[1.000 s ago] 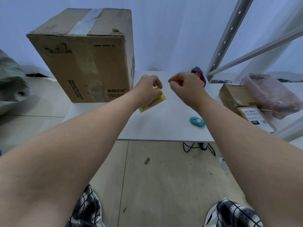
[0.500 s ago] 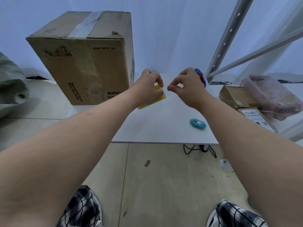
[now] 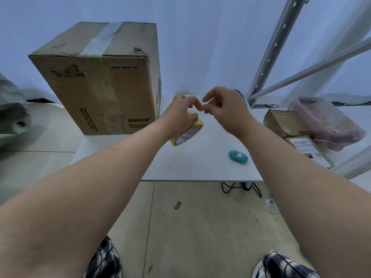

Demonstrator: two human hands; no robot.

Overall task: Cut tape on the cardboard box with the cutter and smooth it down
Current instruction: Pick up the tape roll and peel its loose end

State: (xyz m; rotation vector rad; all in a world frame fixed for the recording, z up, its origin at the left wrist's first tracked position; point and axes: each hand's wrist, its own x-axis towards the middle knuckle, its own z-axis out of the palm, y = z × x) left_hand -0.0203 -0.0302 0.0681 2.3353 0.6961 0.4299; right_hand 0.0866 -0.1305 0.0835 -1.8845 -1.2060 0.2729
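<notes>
A tall cardboard box (image 3: 104,85) stands at the left back of the white table (image 3: 200,163), with grey tape along its top seam. My left hand (image 3: 180,111) holds a yellow tape roll (image 3: 188,131) above the table, to the right of the box. My right hand (image 3: 224,107) is close beside it, thumb and forefinger pinched at the left hand's fingertips; whether a tape end lies between them is too small to tell. A teal cutter (image 3: 238,156) with a pink button lies on the table near its front right edge.
A small cardboard parcel (image 3: 291,125) with a label and a pinkish bag (image 3: 325,121) lie on the right. A metal shelf frame (image 3: 277,47) rises behind them. A dark blue object shows behind my right hand. Cables (image 3: 241,187) hang under the table.
Both hands rose slightly and came together until their fingertips nearly touch. The tape roll tilted, so its labelled core faces me. The cutter and the box stayed put.
</notes>
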